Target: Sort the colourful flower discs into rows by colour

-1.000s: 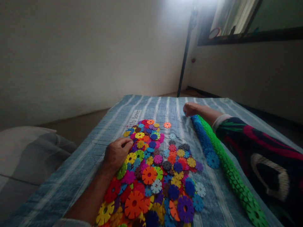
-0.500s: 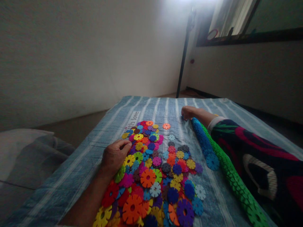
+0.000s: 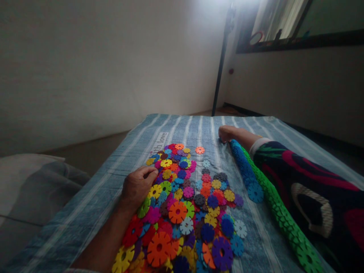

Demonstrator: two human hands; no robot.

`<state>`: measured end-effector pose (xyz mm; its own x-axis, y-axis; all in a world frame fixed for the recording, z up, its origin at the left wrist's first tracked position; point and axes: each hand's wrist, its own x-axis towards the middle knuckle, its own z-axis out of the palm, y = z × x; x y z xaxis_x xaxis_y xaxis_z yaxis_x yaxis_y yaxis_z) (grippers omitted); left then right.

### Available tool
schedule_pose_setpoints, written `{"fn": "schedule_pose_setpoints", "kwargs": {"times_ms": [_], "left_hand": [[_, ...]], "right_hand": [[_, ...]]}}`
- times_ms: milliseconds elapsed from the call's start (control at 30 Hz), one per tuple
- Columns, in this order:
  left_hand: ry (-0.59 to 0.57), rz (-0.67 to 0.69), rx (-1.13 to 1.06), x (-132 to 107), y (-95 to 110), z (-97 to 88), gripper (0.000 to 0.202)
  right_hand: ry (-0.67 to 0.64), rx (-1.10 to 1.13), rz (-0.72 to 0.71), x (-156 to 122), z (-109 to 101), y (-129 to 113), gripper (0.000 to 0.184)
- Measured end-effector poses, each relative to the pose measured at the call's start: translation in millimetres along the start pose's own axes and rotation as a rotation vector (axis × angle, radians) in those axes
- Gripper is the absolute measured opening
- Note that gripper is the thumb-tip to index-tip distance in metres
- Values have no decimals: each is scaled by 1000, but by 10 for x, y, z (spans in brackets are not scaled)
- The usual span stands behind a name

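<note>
A heap of colourful plastic gear-shaped discs (image 3: 184, 204) lies spread on a blue striped cloth (image 3: 93, 204). My left hand (image 3: 138, 187) rests at the heap's left edge, fingers curled and pinched on the discs beside a yellow one (image 3: 155, 190). My right hand (image 3: 227, 133) reaches far out, closed on the far end of a long blue chain of joined discs (image 3: 244, 168). Alongside that chain runs a longer green chain of discs (image 3: 281, 216), under my patterned sleeve (image 3: 307, 185).
A single orange disc (image 3: 200, 150) lies apart beyond the heap. A grey pillow (image 3: 31, 185) sits at the left. A dark pole (image 3: 222, 60) stands in the room's corner, with a dark-framed window (image 3: 284, 26) at upper right.
Both hands have stayed almost still. The view has shifted slightly, and my right hand has moved a little left along the cloth.
</note>
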<state>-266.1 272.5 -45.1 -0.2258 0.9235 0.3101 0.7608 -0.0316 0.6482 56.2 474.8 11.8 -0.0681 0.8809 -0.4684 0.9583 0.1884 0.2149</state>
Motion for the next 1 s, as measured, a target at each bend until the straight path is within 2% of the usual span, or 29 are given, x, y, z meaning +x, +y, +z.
{"fn": "schedule_pose_setpoints", "kwargs": {"times_ms": [200, 367, 467, 567, 700, 800, 900, 1000], "left_hand": [[2, 10, -9, 5, -6, 3, 24], [2, -4, -11, 18, -40, 18, 24], [2, 3, -14, 24, -46, 20, 23], [1, 9, -5, 23, -35, 17, 23], [3, 20, 8, 22, -31, 21, 26], [15, 26, 11, 19, -32, 26, 27], [6, 23, 3, 12, -23, 28, 27], [0, 29, 6, 9, -18, 30, 29]], "right_hand": [[96, 76, -39, -33, 57, 68, 27], [329, 128, -97, -126, 19, 112, 28], [467, 151, -139, -276, -37, 83, 33], [483, 173, -232, -556, -12, -3, 27], [386, 212, -407, -1091, 228, -168, 23], [281, 260, -623, -1518, 502, -279, 22], [304, 258, -690, -1911, 774, -379, 19], [316, 272, -645, -2258, 1020, -513, 15]]}}
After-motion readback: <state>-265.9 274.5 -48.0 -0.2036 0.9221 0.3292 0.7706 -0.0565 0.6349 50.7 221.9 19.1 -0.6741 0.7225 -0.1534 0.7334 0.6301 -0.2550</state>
